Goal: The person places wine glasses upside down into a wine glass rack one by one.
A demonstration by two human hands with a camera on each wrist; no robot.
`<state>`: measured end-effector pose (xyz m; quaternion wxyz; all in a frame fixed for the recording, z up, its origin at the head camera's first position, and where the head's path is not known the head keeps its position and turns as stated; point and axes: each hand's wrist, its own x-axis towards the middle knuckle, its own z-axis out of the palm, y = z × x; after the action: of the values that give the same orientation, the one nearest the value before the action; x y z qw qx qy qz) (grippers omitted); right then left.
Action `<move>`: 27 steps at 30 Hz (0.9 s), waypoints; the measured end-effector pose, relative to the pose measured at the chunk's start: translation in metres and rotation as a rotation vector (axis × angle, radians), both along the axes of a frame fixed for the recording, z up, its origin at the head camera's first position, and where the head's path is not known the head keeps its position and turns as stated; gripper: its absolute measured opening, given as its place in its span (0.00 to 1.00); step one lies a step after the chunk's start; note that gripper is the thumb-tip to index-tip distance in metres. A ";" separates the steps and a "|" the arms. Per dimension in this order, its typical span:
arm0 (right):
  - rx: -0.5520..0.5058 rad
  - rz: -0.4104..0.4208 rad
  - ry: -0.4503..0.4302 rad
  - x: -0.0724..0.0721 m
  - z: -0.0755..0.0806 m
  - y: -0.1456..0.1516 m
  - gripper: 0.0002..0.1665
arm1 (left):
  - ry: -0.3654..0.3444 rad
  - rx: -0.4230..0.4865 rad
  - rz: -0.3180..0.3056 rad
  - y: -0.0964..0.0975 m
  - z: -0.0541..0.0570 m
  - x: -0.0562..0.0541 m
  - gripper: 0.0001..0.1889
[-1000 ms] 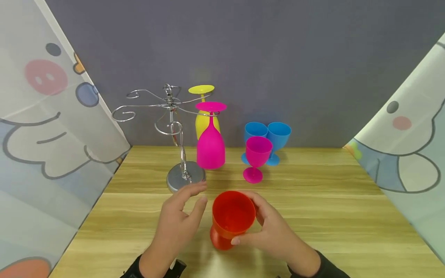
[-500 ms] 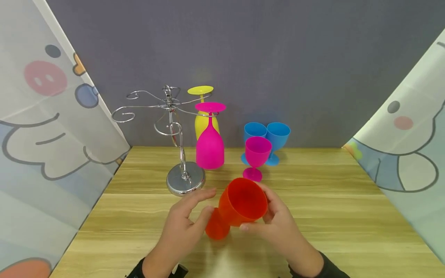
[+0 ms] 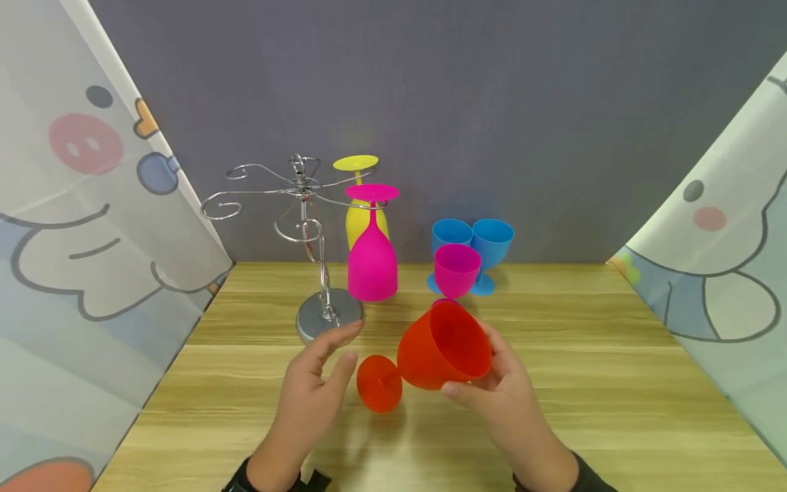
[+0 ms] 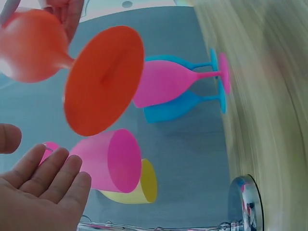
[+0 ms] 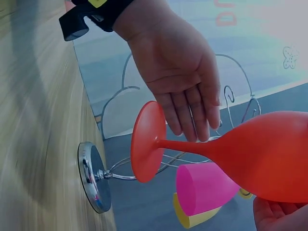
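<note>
My right hand (image 3: 510, 396) grips the bowl of a red plastic goblet (image 3: 421, 355), fingers behind and thumb at the near side. The goblet is tipped sideways above the table, its mouth to the right and its round foot (image 3: 379, 385) to the left. Beside that foot, my left hand (image 3: 310, 396) is held with fingers extended and thumb apart, holding nothing. In the right wrist view the left fingertips (image 5: 195, 130) overlap the area by the stem (image 5: 185, 146). The left wrist view shows the foot's underside (image 4: 103, 79) large, above the left palm (image 4: 43, 207).
A metal goblet rack (image 3: 324, 273) with curled arms stands behind the left hand. From it hang a pink goblet (image 3: 372, 270) and a yellow goblet (image 3: 356, 222), upside down. A pink goblet (image 3: 458, 270) and two blue goblets (image 3: 494, 236) stand upright near the grey back wall (image 3: 553, 137).
The red goblet has risen and tipped further over, its mouth swinging to the right and its foot to the left. My right hand moved with it; the left hand stays beside it, open.
</note>
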<state>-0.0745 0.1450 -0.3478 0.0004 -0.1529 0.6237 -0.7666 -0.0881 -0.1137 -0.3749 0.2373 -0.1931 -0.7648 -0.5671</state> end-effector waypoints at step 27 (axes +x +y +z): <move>-0.306 0.044 0.080 -0.001 -0.002 0.009 0.37 | -0.298 0.237 -0.154 0.011 -0.010 0.007 0.16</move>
<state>-0.0759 0.1540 -0.3501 -0.0309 -0.1950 0.4955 -0.8459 -0.0813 -0.1030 -0.3852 0.0984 -0.1356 -0.7022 -0.6919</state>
